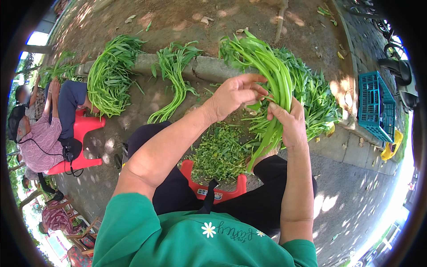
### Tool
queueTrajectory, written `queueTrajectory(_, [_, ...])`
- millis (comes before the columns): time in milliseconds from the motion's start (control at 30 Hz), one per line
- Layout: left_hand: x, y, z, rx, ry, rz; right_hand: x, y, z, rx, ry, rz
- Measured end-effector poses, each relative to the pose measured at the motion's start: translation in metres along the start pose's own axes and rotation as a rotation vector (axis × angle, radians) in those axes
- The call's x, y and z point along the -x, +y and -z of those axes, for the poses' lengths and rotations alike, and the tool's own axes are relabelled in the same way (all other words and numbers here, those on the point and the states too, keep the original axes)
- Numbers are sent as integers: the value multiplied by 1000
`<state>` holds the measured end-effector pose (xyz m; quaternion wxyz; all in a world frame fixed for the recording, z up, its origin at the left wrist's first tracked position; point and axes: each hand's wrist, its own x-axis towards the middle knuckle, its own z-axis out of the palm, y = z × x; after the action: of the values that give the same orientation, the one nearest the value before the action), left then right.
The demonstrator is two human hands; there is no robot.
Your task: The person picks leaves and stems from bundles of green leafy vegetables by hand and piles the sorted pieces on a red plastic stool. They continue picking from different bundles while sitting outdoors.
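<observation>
My right hand (291,122) is closed round a bunch of water spinach (278,78), with long pale-green stems and leafy tops pointing away from me. At the bunch's left side, my left hand (240,95) has its fingertips pinched together. What they hold is too small to name; a thin brownish strand shows between the two hands. Below my hands, a heap of trimmed leaves and bits (218,153) covers the ground between my legs. Just right of the bunch, a large pile of water spinach (318,102) lies along the kerb.
Two more bundles, a thick one (113,75) and a thinner one (173,80), lie against the stone kerb (207,67). A teal plastic crate (376,107) and yellow bag (391,147) stand right. A red stool (235,191) is under me. At left, a person (42,138) sits on another red stool (84,129).
</observation>
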<state>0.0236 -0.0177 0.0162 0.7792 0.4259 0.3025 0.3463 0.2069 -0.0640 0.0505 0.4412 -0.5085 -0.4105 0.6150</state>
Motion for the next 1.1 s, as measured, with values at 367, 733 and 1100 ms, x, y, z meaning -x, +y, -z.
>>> queueTrajectory(367, [3,14,5,17,354,195,-1,12,-3,863,-17,241])
queueTrajectory(733, [11,24,17,358,502,332,-4,21,-10,1320,-114,667])
queueTrajectory(1100, [6,19,19,503,300,80,-1,22,-12,1333,-105,645])
